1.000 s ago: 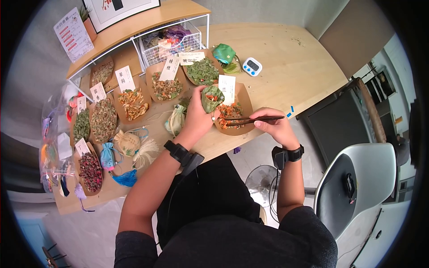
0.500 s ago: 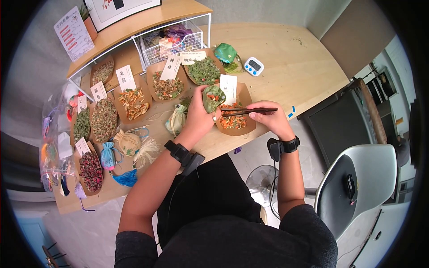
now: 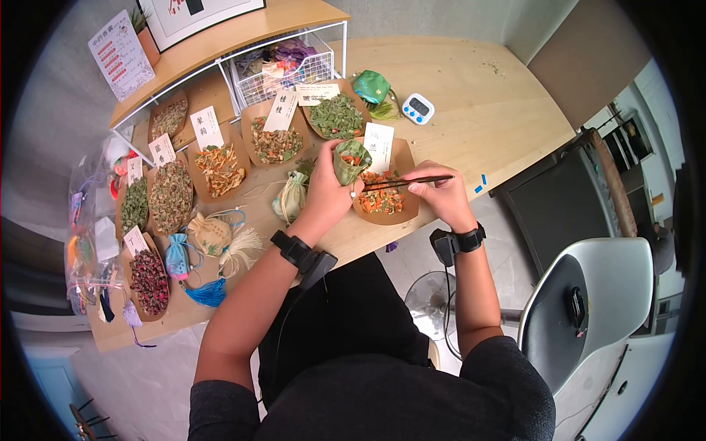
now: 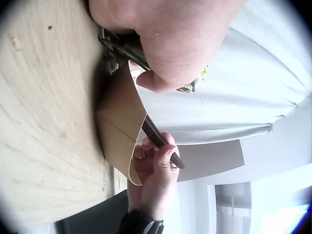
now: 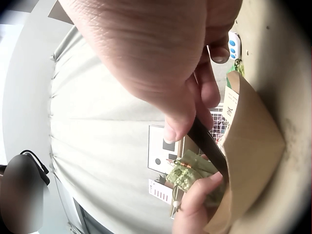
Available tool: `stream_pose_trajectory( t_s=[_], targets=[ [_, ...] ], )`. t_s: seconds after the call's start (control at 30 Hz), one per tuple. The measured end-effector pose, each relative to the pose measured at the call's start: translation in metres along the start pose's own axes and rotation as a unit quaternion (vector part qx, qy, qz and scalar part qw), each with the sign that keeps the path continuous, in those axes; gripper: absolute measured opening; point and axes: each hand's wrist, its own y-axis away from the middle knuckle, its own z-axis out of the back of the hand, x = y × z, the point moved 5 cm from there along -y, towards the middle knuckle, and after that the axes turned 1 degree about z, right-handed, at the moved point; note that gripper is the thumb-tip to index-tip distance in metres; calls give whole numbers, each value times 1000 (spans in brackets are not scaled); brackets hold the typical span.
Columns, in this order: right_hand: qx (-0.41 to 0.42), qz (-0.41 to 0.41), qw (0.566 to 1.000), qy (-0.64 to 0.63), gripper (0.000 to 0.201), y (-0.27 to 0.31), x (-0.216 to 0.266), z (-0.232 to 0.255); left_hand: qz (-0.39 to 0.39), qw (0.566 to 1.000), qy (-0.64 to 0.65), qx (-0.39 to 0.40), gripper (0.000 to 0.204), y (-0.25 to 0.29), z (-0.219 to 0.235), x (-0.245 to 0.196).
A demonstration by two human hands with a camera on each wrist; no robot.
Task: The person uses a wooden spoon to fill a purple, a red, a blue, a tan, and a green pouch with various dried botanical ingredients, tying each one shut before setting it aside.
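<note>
My left hand grips a small green cloth pouch whose mouth is open upward, with green and orange dried bits showing inside. Dark chopsticks are pinched between the thumb and fingers of my right hand. Their tips reach left over the orange dried petals in a brown paper tray, just below the pouch. In the left wrist view the tray's wall hides the tips of the chopsticks. The right wrist view shows the pouch beside the chopsticks.
Paper trays of dried herbs with name cards, such as the rosebud tray, line the left and back. Finished-looking pouches lie between them. A white timer, a green pouch and a wire basket stand farther back.
My right hand has moved slightly left with the chopsticks, whose spread sticks have drawn closer together. The petal tray has shifted a little. My left hand holds the pouch nearly still.
</note>
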Motion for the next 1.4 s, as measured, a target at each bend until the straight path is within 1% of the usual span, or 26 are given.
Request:
stream_pose_trajectory(
  t_s=[0.07, 0.17, 0.2, 0.27, 0.33, 0.43, 0.47, 0.57, 0.6, 0.7, 0.87, 0.93, 1.07, 1.17, 1.2, 1.33, 1.4],
  targets=[
    [-15, 11, 1000, 11, 17, 0, -2, 3, -2, 1000, -3, 0, 64, 0, 0, 2],
    [-38, 27, 999, 14, 16, 0, 0, 11, 17, 1000, -14, 1, 65, 2, 2, -6],
    [-47, 33, 998, 15, 15, 0, 2, 16, 10, 1000, -10, 2, 65, 1, 1, -5],
    [-86, 35, 996, 6, 14, 0, 8, 28, -3, 1000, -2, 4, 65, 1, 1, -2],
    [-119, 43, 992, -26, 14, 0, 14, 37, 9, 1000, 2, 4, 65, 0, 1, -1],
    [-149, 83, 983, -73, 16, -7, 27, 32, 5, 1000, -5, 2, 65, 0, 1, 0],
    [-145, 91, 981, -87, 17, -10, 32, 25, 0, 1000, -9, 3, 65, 0, 0, 1],
    [-167, 87, 980, -70, 16, -12, 42, 6, -10, 1000, 8, 6, 65, 0, 0, 0],
    [-166, 78, 980, -70, 17, -12, 43, 5, -4, 1000, 6, 6, 65, 0, 0, -1],
    [-212, 64, 973, -65, 17, -8, 34, 14, 9, 1000, 3, 4, 65, 0, 1, -1],
    [-216, 0, 976, -36, 15, 6, 8, 29, 4, 1000, 1, 7, 65, 0, 0, 1],
    [-215, -26, 976, -14, 16, 14, 2, 28, 1, 1000, -4, 6, 65, -1, -1, 5],
    [-208, -51, 976, 40, 17, 24, -4, 16, -4, 1000, 7, 6, 64, -1, -1, 6],
    [-201, -41, 977, 64, 17, 26, -3, 5, -4, 1000, 21, 10, 65, -1, -2, 5],
    [-202, -42, 977, 55, 18, 26, -2, 0, -3, 1000, 21, 9, 64, -1, -2, 5],
    [-205, -18, 976, 64, 19, 25, 20, -17, -5, 1000, 4, 6, 64, 0, -1, 1],
    [-196, -4, 976, 92, 19, 26, 28, -23, -2, 1000, -3, 4, 64, 0, 0, 0]
  ],
)
